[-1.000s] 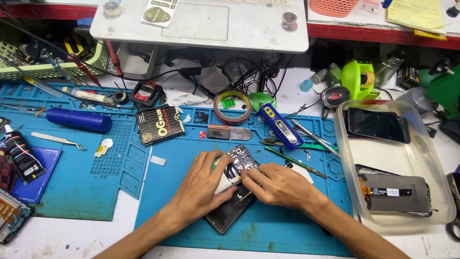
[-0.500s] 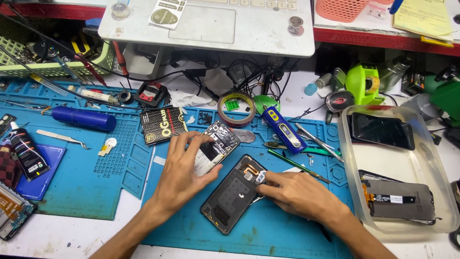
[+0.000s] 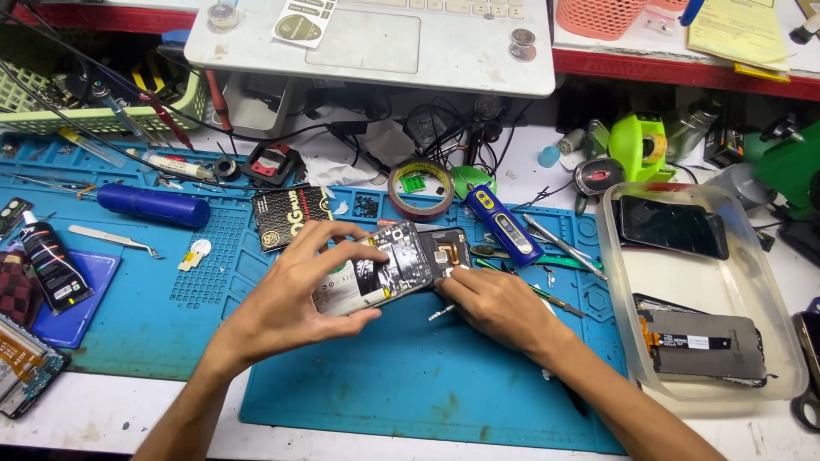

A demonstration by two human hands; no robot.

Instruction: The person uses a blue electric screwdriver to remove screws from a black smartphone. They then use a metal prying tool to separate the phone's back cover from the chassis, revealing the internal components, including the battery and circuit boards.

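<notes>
Lying at nine o'clock on the desk (image 3: 102,414): black glue tube (image 3: 49,263), tweezers (image 3: 114,240), blue cylinder (image 3: 154,206), all on the blue mat (image 3: 410,376). Centre: left hand (image 3: 295,299), fingers curled, gripping an opened phone assembly (image 3: 376,271) by its long edges, lifted and tilted above the mat. Just beside it at three o'clock: right hand (image 3: 495,306), fingertips pressed together at the assembly's dark end. At twelve o'clock: tape roll (image 3: 420,190), blue tool (image 3: 500,224). Far three o'clock: clear tray (image 3: 769,358) containing a black phone (image 3: 673,226) and a screen part (image 3: 700,343).
</notes>
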